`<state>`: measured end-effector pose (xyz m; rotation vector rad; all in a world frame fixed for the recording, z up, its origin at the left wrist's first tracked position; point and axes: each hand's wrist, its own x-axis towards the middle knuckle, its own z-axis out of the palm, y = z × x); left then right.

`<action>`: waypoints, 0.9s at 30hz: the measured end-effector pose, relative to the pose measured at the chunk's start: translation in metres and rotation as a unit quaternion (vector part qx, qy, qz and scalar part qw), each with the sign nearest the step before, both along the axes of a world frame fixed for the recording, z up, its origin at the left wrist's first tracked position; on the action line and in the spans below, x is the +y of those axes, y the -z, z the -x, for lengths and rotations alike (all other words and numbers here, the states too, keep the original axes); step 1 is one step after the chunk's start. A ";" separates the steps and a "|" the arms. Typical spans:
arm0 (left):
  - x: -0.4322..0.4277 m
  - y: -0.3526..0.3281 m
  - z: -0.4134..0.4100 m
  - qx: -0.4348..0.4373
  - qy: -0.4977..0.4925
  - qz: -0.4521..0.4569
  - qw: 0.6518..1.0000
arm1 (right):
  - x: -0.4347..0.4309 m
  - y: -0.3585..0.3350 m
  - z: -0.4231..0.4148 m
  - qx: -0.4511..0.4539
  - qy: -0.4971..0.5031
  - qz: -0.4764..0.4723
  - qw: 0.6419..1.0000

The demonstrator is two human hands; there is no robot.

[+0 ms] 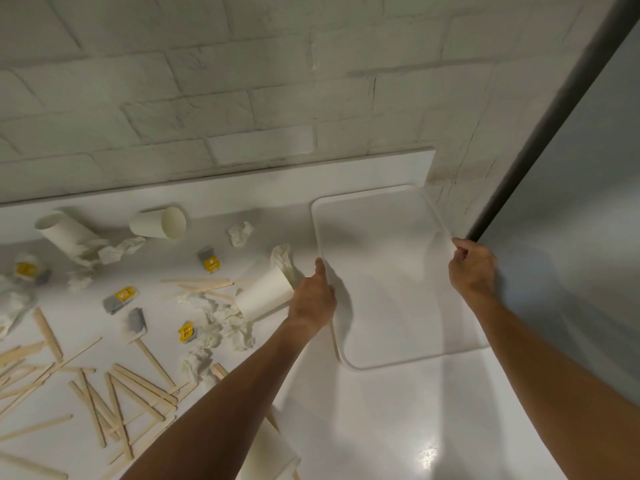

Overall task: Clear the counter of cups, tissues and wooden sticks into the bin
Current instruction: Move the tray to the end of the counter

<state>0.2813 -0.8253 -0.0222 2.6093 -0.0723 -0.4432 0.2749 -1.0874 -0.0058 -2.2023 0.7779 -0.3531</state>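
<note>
**Both hands at the white tray**

Left hand [313,299] sits at the left rim of a white tray [388,237], one finger straight along the edge. Its other fingers are hidden behind the hand, so a grip cannot be told. Right hand [472,268] holds the tray's right rim with curled fingers. The tray lies flat on the white counter [381,427], its far end against the brick wall [207,98].

The litter lies to the left of the tray. Three paper cups lie on their sides: one [265,294] just beside the left hand and two [161,223] [64,232] near the wall. Crumpled tissues [225,320] are scattered between them, one [284,259] close to the tray's left edge. Wooden sticks [131,393] lie crisscrossed at the near left. Small yellow-and-grey sachets [211,261] sit among the tissues.
</note>
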 end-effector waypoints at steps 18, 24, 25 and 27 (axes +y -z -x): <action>-0.001 -0.004 0.000 -0.018 -0.003 0.007 1.000 | -0.008 0.006 0.001 0.004 -0.017 -0.031 0.999; 0.000 -0.009 0.003 -0.015 0.000 0.004 1.000 | -0.008 0.004 0.001 0.026 -0.018 -0.020 0.999; -0.001 -0.012 0.005 -0.013 0.002 -0.002 1.000 | -0.008 0.003 0.001 0.033 -0.019 -0.013 0.999; -0.003 -0.016 0.011 -0.011 0.001 -0.012 1.000 | -0.005 0.001 0.002 0.045 -0.024 0.007 0.999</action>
